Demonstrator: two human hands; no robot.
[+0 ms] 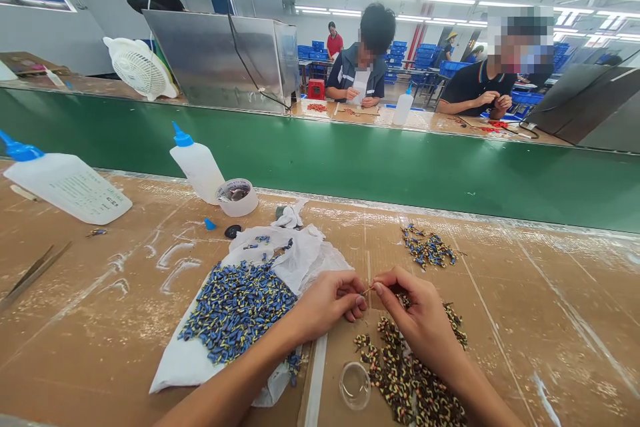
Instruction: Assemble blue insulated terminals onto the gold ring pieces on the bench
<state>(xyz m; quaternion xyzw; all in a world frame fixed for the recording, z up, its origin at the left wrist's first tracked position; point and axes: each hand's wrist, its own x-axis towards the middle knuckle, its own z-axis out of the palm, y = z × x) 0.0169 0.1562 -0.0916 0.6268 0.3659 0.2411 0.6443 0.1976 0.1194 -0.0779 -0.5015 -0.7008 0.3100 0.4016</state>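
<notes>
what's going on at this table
A person's left hand and right hand meet at a tiny piece, too small to make out. Left of them lies a heap of blue-and-yellow pieces; dark-and-yellow pieces spread beneath the right hand. A smaller blue-and-yellow pile sits farther back.

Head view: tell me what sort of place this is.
Probably a factory assembly floor: a long green strip runs between the work tables, a heap of small blue parts lies by the hands, and blue crates are stacked beyond.
</notes>
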